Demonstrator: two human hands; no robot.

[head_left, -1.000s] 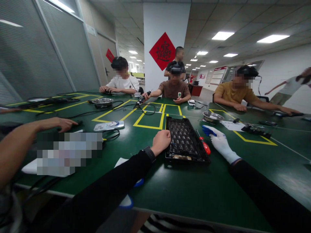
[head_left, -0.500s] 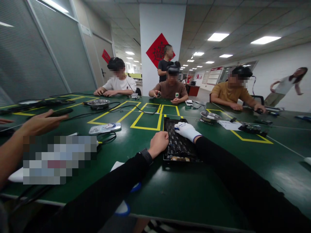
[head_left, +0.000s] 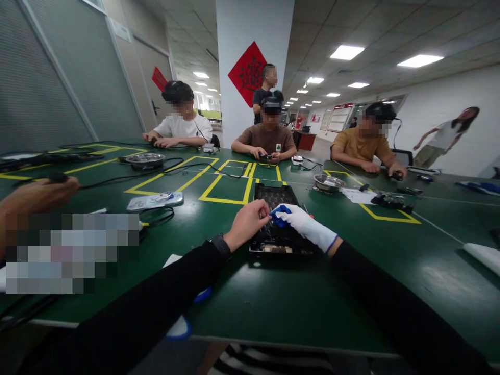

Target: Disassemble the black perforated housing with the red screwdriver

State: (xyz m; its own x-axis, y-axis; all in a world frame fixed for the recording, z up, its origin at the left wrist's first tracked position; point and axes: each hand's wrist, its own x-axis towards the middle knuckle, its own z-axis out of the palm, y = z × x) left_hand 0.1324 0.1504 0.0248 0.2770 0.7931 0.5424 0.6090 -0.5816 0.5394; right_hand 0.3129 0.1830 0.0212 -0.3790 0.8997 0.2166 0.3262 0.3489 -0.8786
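Note:
A black keyboard-like tray [head_left: 273, 195] lies on the green table [head_left: 304, 297] in front of me. My left hand [head_left: 247, 225], bare with a watch at the wrist, is closed in a pinch on the blue fingertip of the white glove on my right hand. My right hand [head_left: 307, 225] hovers over the tray's near half, its fingers stretched towards the left hand and holding nothing. A bit of the red screwdriver handle [head_left: 311, 216] shows just behind the right hand.
A metal bowl [head_left: 328, 182] and a paper sheet [head_left: 357, 195] sit right of the tray. A white packet [head_left: 156, 200], cables and another bowl [head_left: 145, 160] lie to the left. A neighbour's hand [head_left: 39, 194] rests at far left. Three people sit across the table.
My right hand left the spot beside the screwdriver, crossed over the tray and met my left hand. The left hand rose from the tray's edge and pinched the glove's fingertip.

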